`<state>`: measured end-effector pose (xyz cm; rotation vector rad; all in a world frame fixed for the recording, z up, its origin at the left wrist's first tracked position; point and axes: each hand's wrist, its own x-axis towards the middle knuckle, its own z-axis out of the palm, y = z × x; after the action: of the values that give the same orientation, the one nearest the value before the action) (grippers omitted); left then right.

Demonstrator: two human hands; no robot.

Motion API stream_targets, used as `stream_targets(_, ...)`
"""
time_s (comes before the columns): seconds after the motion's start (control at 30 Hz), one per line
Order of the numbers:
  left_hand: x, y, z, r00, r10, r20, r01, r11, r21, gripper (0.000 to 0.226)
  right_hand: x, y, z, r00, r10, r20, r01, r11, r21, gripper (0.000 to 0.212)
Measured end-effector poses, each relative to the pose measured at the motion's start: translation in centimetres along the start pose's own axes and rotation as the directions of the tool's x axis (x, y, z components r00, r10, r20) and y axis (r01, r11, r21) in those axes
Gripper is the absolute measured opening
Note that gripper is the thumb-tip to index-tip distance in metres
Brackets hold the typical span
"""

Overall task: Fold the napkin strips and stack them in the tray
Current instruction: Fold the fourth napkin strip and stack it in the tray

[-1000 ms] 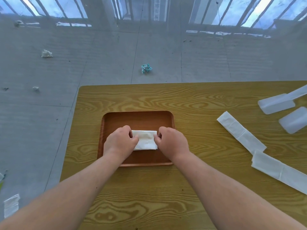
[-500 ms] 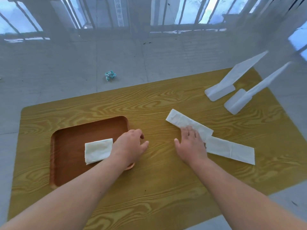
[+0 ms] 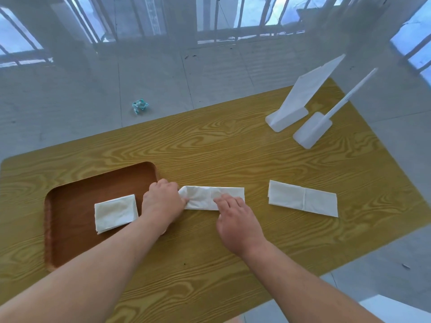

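A folded white napkin [image 3: 116, 213] lies in the brown tray [image 3: 70, 241] at the left of the wooden table. Just right of the tray a white napkin strip [image 3: 205, 195] lies flat on the table. My left hand [image 3: 163, 201] pinches its left end, which is lifted and curled a little. My right hand [image 3: 238, 222] rests with its fingertips on the strip's right half, pressing it down. A second unfolded strip [image 3: 303, 198] lies further right, apart from both hands.
Two white plastic stands [image 3: 289, 117] [image 3: 312, 132] sit at the table's far right. The wooden table [image 3: 233, 155] ends close behind them and at the right. A crumpled teal wrapper [image 3: 140, 106] lies on the floor beyond.
The near strip has been slid left next to the tray. My left hand left the tray's edge and took hold of its left end. My right hand moved with it.
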<state>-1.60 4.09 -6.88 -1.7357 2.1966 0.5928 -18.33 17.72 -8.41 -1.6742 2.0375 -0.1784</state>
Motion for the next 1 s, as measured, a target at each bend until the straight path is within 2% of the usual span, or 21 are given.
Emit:
stream_targets(0.1, 0.0, 0.2, -0.4, 0.999, -0.01, -0.046, 0.003, 0.989, -0.15, 0.012, 0.0, 0.2, -0.1, 0.998, -0.038, 0.042, 0.037, 0.999, 0.032, 0.056)
stream_targets(0.17, -0.2, 0.6, -0.8, 0.998, -0.015, -0.06, -0.007, 0.937, -0.348, 0.013, 0.1, 0.2, -0.3, 0.999, -0.013, 0.035, 0.008, 0.99, 0.143, 0.055)
stream_targets(0.2, -0.4, 1.1, -1.1, 1.0, 0.019, -0.022, -0.028, 0.859, -0.511, 0.016, 0.1, 0.2, -0.5, 1.0, 0.019, 0.021, -0.024, 0.974, 0.224, 0.054)
stream_targets(0.27, -0.9, 2.4, -1.7, 0.983, 0.147, 0.113, 0.009, 0.572, -0.821, 0.029, 0.3, 0.4, -1.0, 0.992, 0.12, -0.042, -0.097, 0.926, 0.365, 0.048)
stream_targets(0.3, -1.0, 2.9, -1.7, 0.97, 0.191, 0.152, 0.044, 0.478, -0.877, 0.037, 0.4, 0.7, -1.2, 0.98, 0.178, -0.085, -0.13, 0.906, 0.402, 0.044)
stream_targets(0.33, -1.2, 3.4, -1.7, 0.967, 0.2, 0.156, 0.049, 0.457, -0.888, 0.044, 0.5, 1.0, -1.5, 0.965, 0.232, -0.121, -0.161, 0.892, 0.423, 0.04)
stream_targets(0.37, -1.2, 3.7, -1.4, 0.975, 0.172, 0.144, 0.043, 0.49, -0.871, 0.049, 0.5, 1.3, -1.7, 0.948, 0.282, -0.147, -0.194, 0.879, 0.436, 0.036)
stream_targets(0.4, -1.1, 3.7, -1.0, 0.986, 0.114, 0.118, 0.029, 0.588, -0.809, 0.051, 0.5, 1.7, -2.0, 0.931, 0.327, -0.164, -0.226, 0.866, 0.447, 0.034)
stream_targets(0.47, -0.9, 3.5, 0.0, 0.998, 0.018, 0.058, 0.014, 0.858, -0.514, 0.045, 0.3, 2.5, -2.4, 0.892, 0.409, -0.189, -0.286, 0.838, 0.465, 0.033)
stream_targets(0.5, -1.0, 3.5, 0.5, 0.998, 0.003, 0.058, 0.019, 0.925, -0.378, 0.043, 0.2, 2.9, -2.7, 0.872, 0.447, -0.198, -0.314, 0.823, 0.474, 0.033)
stream_targets(0.53, -1.0, 3.6, 0.9, 0.997, -0.005, 0.077, 0.028, 0.953, -0.302, 0.044, 0.1, 3.2, -2.8, 0.859, 0.475, -0.194, -0.34, 0.81, 0.477, 0.032)
stream_targets(0.6, -1.1, 4.0, 1.7, 0.996, 0.0, 0.091, 0.023, 0.966, -0.259, 0.05, -0.1, 3.6, -2.8, 0.87, 0.479, -0.12, -0.383, 0.808, 0.447, 0.026)
stream_targets(0.67, -1.0, 4.7, 2.2, 0.999, 0.022, 0.05, -0.01, 0.973, -0.232, 0.051, -0.4, 3.6, -2.5, 0.906, 0.422, -0.01, -0.391, 0.847, 0.361, 0.022)
stream_targets(0.77, -0.6, 5.7, 2.5, 0.997, 0.083, 0.009, -0.079, 0.978, -0.195, 0.033, -0.6, 3.5, -2.1, 0.932, 0.362, 0.028, -0.353, 0.886, 0.302, 0.021)
stream_targets(0.83, -0.5, 6.3, 2.3, 0.991, 0.13, 0.035, -0.118, 0.965, -0.236, 0.017, -0.5, 3.6, -2.0, 0.935, 0.355, 0.008, -0.34, 0.889, 0.308, 0.021)
stream_targets(0.9, -0.4, 6.4, 2.2, 0.981, 0.176, 0.079, -0.133, 0.914, -0.383, 0.019, -0.3, 3.6, -2.1, 0.928, 0.37, -0.043, -0.334, 0.878, 0.343, 0.027)
stream_targets(0.93, -0.4, 6.4, 2.1, 0.976, 0.19, 0.103, -0.113, 0.855, -0.507, 0.022, -0.1, 3.7, -2.2, 0.917, 0.394, -0.066, -0.339, 0.854, 0.396, 0.036)
stream_targets(1.0, -0.8, 6.1, 1.5, 0.967, 0.202, 0.154, -0.018, 0.661, -0.75, 0.024, 0.5, 3.5, -2.7, 0.886, 0.463, -0.035, -0.355, 0.725, 0.591, 0.061)
